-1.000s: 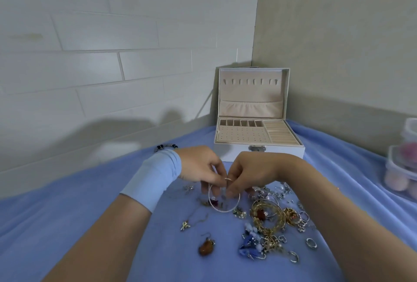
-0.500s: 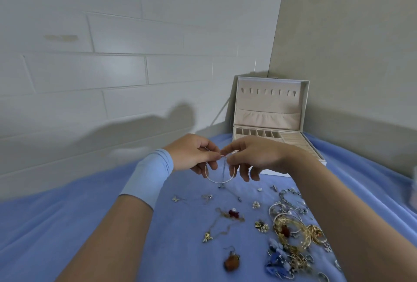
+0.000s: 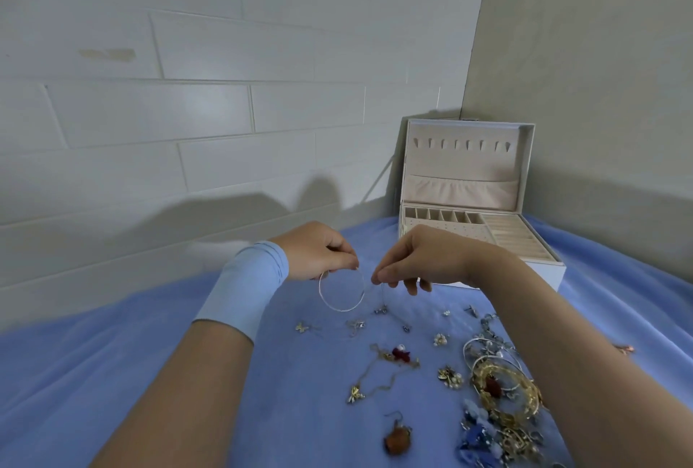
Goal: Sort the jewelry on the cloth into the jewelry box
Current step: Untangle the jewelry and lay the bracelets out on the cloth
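Silver wire bangle [image 3: 343, 310], thin and round, hangs below my left hand [image 3: 318, 254], pinched at its top, over blue cloth [image 3: 112, 374]; right hand [image 3: 423, 261] pinches a fine chain [image 3: 383, 295] beside it. Judged light, springy, easily bent: grip the rim.

I found nothing readable: no text, label or number on the jewelry box [image 3: 465, 182], cloth [image 3: 112, 374] or wall [image 3: 187, 111].

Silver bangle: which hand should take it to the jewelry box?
Left, probably: the left hand pinches the silver bangle, while the right hand, though nearer the jewelry box, seems to pinch a thin chain.
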